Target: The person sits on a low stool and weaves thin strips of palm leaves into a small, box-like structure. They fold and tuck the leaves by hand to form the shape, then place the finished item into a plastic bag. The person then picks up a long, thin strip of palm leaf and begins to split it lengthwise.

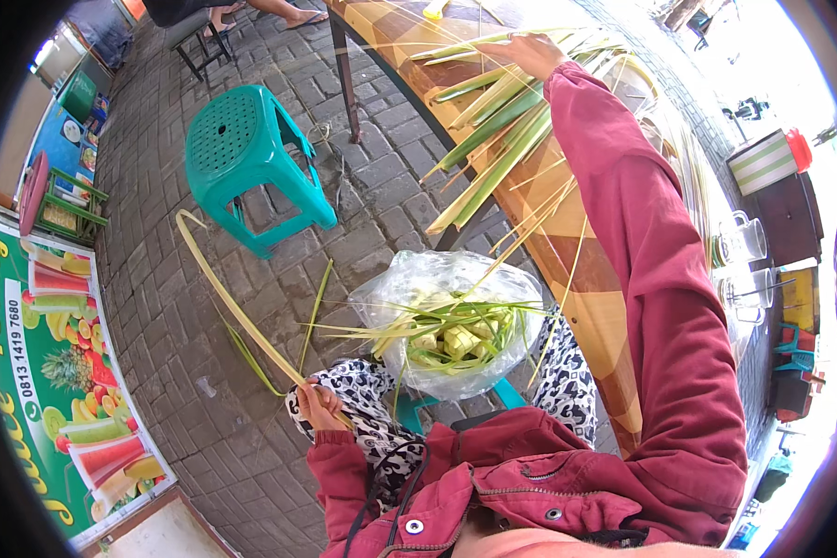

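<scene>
My left hand holds a long pale palm-leaf strip near my knee, and the strip's far end bends over above the paving. My right arm stretches to the wooden table, where my right hand touches a pile of green and yellow palm leaves; whether its fingers grip one is not clear. Between my knees sits a clear plastic bag holding several woven palm-leaf pouches. Loose green leaf strips lie across the bag's mouth.
A teal plastic stool stands on the brick paving left of the table. Glass mugs are beyond my right arm. A printed banner lines the left side. Another person's feet show at the top.
</scene>
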Demonstrator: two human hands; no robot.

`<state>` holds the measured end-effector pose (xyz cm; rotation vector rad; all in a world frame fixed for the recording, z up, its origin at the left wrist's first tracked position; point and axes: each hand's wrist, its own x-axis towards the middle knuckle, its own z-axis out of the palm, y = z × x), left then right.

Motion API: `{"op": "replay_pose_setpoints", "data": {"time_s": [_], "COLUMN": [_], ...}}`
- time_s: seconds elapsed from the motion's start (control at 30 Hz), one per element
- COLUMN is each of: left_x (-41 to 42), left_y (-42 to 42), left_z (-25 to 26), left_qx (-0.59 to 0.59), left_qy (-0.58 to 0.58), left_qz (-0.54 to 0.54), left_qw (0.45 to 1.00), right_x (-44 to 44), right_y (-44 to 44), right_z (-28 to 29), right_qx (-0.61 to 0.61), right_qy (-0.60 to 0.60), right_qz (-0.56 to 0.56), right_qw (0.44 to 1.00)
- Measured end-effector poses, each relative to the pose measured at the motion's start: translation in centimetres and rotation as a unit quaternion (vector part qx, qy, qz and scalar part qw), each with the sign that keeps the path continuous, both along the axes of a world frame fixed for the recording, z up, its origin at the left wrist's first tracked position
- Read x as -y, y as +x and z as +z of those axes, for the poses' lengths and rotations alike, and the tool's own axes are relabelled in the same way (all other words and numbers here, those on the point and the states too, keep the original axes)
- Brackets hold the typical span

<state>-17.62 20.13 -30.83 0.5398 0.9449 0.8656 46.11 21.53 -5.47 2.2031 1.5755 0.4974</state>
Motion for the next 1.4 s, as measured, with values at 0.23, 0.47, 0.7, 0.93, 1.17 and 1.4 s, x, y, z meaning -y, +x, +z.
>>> {"op": "replay_pose_setpoints", "data": {"time_s": [0.23,0.47,0.7,0.93,1.17,1.4], "left_x": [0.2,0.1,-4.3,-6.4,-2.9,-4.5], "left_y": [0.1,0.3,10.4,23.9,24.7,18.1], "left_z": [0.2,-0.3,7.5,14.8,16.8,25.7], "left_qx": [-0.013,-0.061,-0.09,0.029,0.054,-0.062], "left_qy": [0.005,-0.003,0.102,0.208,0.241,0.527], "left_qz": [-0.001,0.015,-0.015,-0.075,-0.056,0.074], "left_qw": [1.0,0.998,0.991,0.975,0.967,0.845], "right_x": [-0.6,1.1,1.4,0.1,1.6,4.9], "right_y": [4.1,-0.4,-2.4,-2.1,-1.6,-13.6], "right_z": [-3.5,-3.5,-2.7,-4.3,-3.3,9.2], "right_qx": [-0.092,-0.041,-0.132,-0.275,-0.197,-0.212], "right_qy": [0.181,0.174,0.348,0.259,0.317,0.243], "right_qz": [-0.103,-0.165,0.022,0.161,0.104,0.253], "right_qw": [0.974,0.97,0.928,0.912,0.922,0.912]}}
